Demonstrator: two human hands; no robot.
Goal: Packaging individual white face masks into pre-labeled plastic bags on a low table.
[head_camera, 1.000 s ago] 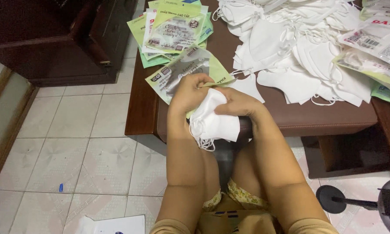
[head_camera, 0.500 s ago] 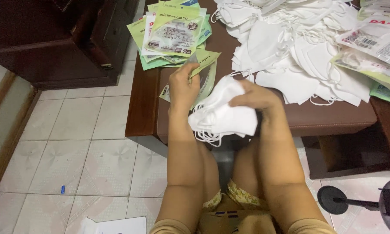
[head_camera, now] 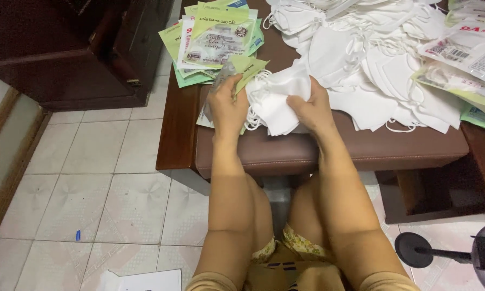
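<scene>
a small stack of folded white face masks [head_camera: 279,102] sits between both hands near the front edge of the brown padded table [head_camera: 328,151], toward its front left corner, with thin ear loops hanging out on its left side. the right hand [head_camera: 312,110] grasps the stack from the right, fingers curled over the top fold and thumb pressed on the front. the left hand [head_camera: 227,105] is closed on a green and clear plastic pouch [head_camera: 237,73], holding its mouth right beside the masks, so the pouch touches the left side of the stack. just behind the left hand, at the table's rear left corner, lies a fanned pile of green printed pouches [head_camera: 212,40], some overhanging the left edge. behind and to the right of the stack spreads a large loose heap of white masks [head_camera: 372,59], covering much of the table top up to the rear edge. at the right edge lie more filled packets [head_camera: 466,64], partly on top of the heap. below the table's left edge is a pale tiled floor [head_camera: 102,178] with a small blue object [head_camera: 78,235] on it.
</scene>
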